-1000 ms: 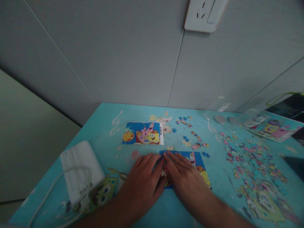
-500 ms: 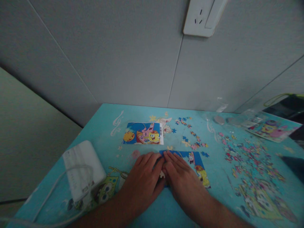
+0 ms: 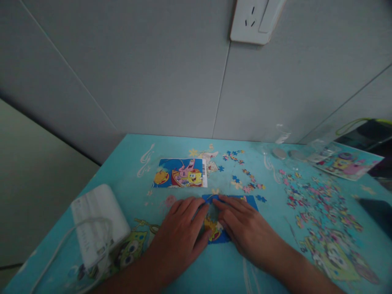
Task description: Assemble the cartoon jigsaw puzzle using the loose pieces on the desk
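Observation:
A partly visible blue jigsaw puzzle (image 3: 221, 237) with a yellow cartoon picture lies flat on the table before me. My left hand (image 3: 185, 226) rests at its left edge, fingers stretched forward and thumb apart. Across the puzzle's right half lies my right hand (image 3: 240, 222), its fingers extended over the upper middle; whether a small piece sits under the fingertips I cannot tell. Both hands hide much of the picture. Just beyond them is a reference picture card (image 3: 180, 173) showing cartoon characters on blue.
Loose puzzle pieces (image 3: 252, 181) form a curved line behind the puzzle, and a large pile of pieces (image 3: 324, 200) spreads at right. A white power bank (image 3: 101, 224) with a cable lies left. Another picture card (image 3: 349, 160) lies far right, near clear containers.
My right hand has shifted over the puzzle's right side, covering the character there and uncovering a yellow area nearer the middle. My left hand stays at the left edge. The view has shifted slightly.

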A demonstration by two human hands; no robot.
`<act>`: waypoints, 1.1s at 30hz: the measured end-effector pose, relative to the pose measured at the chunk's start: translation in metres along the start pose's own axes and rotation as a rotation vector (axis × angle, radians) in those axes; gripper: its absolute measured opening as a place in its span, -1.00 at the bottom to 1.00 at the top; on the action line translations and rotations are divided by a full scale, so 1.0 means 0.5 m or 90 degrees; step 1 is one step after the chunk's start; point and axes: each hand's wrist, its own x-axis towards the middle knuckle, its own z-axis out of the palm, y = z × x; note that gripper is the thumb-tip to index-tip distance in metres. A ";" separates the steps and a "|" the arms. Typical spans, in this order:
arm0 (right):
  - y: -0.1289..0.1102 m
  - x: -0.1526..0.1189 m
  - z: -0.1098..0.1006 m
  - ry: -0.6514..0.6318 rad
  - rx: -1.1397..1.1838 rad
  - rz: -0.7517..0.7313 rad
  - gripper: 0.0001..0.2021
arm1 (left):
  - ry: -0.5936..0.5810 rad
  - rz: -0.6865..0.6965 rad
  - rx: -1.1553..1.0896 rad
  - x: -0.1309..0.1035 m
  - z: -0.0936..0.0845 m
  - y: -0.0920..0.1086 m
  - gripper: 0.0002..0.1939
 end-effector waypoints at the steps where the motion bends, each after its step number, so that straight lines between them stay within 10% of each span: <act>1: 0.001 0.000 0.003 -0.005 -0.005 -0.002 -0.84 | -0.002 -0.001 0.003 -0.001 0.001 -0.002 -0.55; 23: 0.030 -0.001 -0.025 -0.032 0.066 -0.051 -0.74 | -0.044 0.051 -0.002 0.011 -0.006 -0.029 -0.43; 33: 0.064 -0.115 -0.135 0.057 0.011 0.228 -0.72 | -0.014 0.052 -0.002 0.005 -0.005 -0.030 -0.45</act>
